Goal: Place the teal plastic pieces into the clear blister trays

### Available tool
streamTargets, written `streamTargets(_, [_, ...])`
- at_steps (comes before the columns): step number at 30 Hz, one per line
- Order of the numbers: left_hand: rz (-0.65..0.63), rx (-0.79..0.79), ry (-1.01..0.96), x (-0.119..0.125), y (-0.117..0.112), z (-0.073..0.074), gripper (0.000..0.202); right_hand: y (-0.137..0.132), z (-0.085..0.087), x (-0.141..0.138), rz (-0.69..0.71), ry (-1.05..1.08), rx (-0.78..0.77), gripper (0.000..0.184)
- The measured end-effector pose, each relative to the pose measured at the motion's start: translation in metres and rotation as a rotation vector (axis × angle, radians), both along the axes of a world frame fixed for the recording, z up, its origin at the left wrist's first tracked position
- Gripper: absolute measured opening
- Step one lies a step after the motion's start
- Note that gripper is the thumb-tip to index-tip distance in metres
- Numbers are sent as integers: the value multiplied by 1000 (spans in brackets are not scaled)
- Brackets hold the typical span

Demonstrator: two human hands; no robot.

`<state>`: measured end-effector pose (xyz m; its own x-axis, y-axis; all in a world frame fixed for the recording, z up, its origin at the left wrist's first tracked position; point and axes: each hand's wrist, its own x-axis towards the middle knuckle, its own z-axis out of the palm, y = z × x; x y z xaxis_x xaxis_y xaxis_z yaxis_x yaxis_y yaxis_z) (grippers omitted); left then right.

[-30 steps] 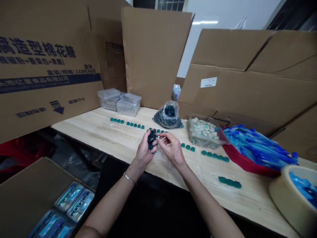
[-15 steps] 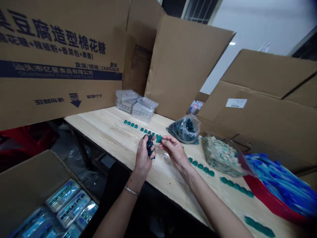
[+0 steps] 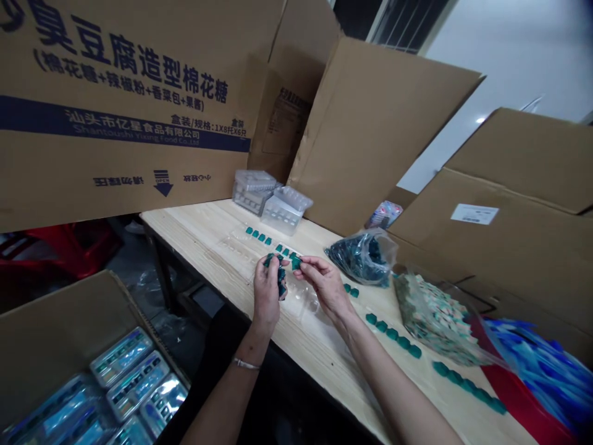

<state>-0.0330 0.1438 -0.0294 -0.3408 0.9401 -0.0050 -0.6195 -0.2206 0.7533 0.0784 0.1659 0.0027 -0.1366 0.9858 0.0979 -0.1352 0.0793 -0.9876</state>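
Observation:
My left hand is closed around a bunch of small dark-green pieces, whose exact kind I cannot make out. Just to its right, my right hand pinches a single green piece between thumb and fingertips. Both hands are over the wooden table, close together. Beyond them runs a line of similar green pieces, set in clear plastic trays. More rows of green pieces extend to the right, past my right forearm. Clear trays beneath my hands are partly hidden.
A clear bag of dark-green pieces and a bag of pale pieces lie at the right, beside a red basin of blue items. Clear plastic boxes stand behind. Cardboard surrounds the table; a carton of packed trays sits lower left.
The camera view has swung left, so the table and boxes appear farther right. My hands stay close together, the left on its bunch and the right pinching a green piece.

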Motion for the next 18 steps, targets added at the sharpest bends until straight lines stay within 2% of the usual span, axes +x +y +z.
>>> streamTargets(5, [-51, 32, 24, -1, -1, -1, 34, 3, -2, 0, -33, 0, -8, 31])
streamTargets(14, [21, 20, 90, 4, -2, 2, 33, 4, -6, 3, -48, -20, -1, 28])
streamTargets(18, [1, 14, 121, 3, -2, 1, 34, 3, -7, 5, -33, -6, -10, 27])
